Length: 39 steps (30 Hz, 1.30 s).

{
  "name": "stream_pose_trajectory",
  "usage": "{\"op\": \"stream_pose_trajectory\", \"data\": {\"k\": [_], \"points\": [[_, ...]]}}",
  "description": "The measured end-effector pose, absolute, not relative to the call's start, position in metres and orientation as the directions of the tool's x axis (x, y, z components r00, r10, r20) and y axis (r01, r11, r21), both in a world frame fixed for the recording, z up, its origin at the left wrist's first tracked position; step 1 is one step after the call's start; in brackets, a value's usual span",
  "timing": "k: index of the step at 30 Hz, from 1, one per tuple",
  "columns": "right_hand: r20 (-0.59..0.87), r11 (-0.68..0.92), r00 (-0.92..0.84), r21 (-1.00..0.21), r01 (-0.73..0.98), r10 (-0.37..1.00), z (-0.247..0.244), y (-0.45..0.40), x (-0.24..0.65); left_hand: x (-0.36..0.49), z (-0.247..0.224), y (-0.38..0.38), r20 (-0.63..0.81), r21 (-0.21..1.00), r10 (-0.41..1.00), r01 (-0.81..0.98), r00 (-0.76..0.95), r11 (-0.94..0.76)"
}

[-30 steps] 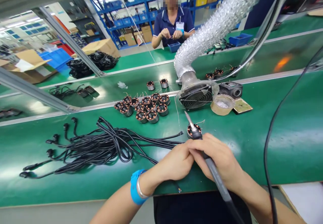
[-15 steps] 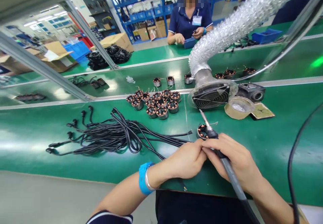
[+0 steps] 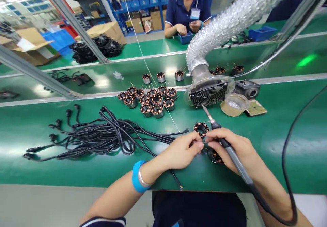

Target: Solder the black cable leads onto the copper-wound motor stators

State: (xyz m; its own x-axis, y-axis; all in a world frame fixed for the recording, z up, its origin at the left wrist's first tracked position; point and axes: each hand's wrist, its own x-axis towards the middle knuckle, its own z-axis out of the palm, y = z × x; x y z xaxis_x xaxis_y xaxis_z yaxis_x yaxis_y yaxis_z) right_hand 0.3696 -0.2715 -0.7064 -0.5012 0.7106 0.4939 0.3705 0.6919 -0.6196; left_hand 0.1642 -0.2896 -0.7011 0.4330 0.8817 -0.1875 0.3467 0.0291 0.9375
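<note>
My right hand (image 3: 236, 150) is closed round a soldering iron (image 3: 233, 160), its metal tip pointing up and away toward the fan. The thumb and forefinger of this hand also come together close to my left hand. My left hand (image 3: 185, 150) is pinched; a thin silvery solder wire (image 3: 171, 118) runs down from above into its fingers. A short thin lead shows between the two hands. Just beyond the fingertips stands a copper-wound motor stator (image 3: 201, 129). Another stator (image 3: 215, 155) lies under my right hand, partly hidden by the fingers.
Several stators (image 3: 156, 110) stand grouped ahead. Black cables (image 3: 102, 141) with plugs lie in a heap at left. A fume fan (image 3: 209, 94) on a silver duct (image 3: 224, 26), a round tub (image 3: 234, 105) and a sponge (image 3: 257, 107) stand ahead right. A co-worker (image 3: 188, 12) sits opposite.
My hands have drawn slightly apart, and a second stator shows beneath my right hand. The solder wire now stretches slantwise to my left hand. The whole view has shifted a little.
</note>
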Motion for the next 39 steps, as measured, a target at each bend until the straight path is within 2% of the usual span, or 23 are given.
{"op": "stream_pose_trajectory", "data": {"k": [4,9,13,16,20,24,28,31,35,37,39], "points": [[0.509,0.689,-0.484,-0.639,0.342,0.712,-0.708,-0.273,0.369,0.165,-0.707,-0.287,-0.237,0.971,0.828,0.107,0.508,0.213],[0.566,0.713,-0.447,-0.628,0.311,0.693,-0.711,-0.274,0.365,0.17,-0.709,-0.287,-0.318,0.912,0.792,-0.061,0.522,0.406],[0.58,0.713,-0.426,-0.635,0.297,0.694,-0.713,-0.275,0.366,0.175,-0.709,-0.285,-0.361,0.899,0.818,-0.065,0.447,0.432],[0.564,0.674,-0.37,-0.637,0.373,0.738,-0.711,-0.279,0.375,0.179,-0.71,-0.283,-0.379,0.905,0.848,-0.042,0.37,0.423],[0.529,0.576,-0.242,-0.673,0.464,0.813,-0.704,-0.292,0.392,0.182,-0.713,-0.281,-0.412,0.898,0.857,-0.022,0.31,0.44],[0.56,0.535,-0.083,-0.722,0.438,0.824,-0.699,-0.311,0.398,0.183,-0.718,-0.278,-0.419,0.896,0.857,-0.018,0.3,0.444],[0.515,0.428,0.102,-0.793,0.433,0.851,-0.701,-0.32,0.394,0.183,-0.721,-0.275,-0.428,0.895,0.855,0.005,0.294,0.446],[0.535,0.433,0.038,-0.722,0.54,0.844,-0.706,-0.316,0.395,0.182,-0.721,-0.274,-0.432,0.893,0.851,0.008,0.297,0.451],[0.508,0.53,-0.227,-0.601,0.598,0.831,-0.715,-0.311,0.401,0.181,-0.72,-0.275,-0.424,0.895,0.854,-0.004,0.302,0.446],[0.445,0.554,-0.334,-0.6,0.577,0.831,-0.722,-0.31,0.404,0.18,-0.72,-0.276,-0.424,0.894,0.852,-0.008,0.308,0.448],[0.397,0.542,-0.369,-0.625,0.562,0.84,-0.73,-0.309,0.407,0.18,-0.72,-0.276,-0.429,0.891,0.848,-0.01,0.311,0.454]]}}
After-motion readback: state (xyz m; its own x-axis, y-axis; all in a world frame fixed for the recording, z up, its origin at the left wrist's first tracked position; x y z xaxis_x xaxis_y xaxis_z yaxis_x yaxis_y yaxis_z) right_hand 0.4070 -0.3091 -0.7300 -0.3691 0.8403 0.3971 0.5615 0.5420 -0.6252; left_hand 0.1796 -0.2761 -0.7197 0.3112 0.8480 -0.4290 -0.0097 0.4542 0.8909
